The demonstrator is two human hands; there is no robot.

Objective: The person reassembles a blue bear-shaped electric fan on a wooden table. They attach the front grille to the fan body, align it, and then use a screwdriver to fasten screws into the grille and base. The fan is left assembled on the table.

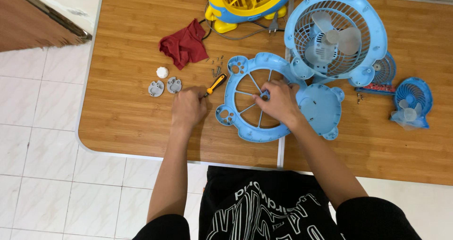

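We see the blue fan grille [245, 103] flat on the wooden table [127, 112]. The right hand [278, 101] pinches its hub with curled fingers. Left of the grille, the left hand [188, 107] is closed beside an orange-handled screwdriver [215, 85], loose screws [216, 66] just beyond.

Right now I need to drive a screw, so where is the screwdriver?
In the head view, the screwdriver lies on the wooden table just beyond the left hand, beside the blue fan grille.
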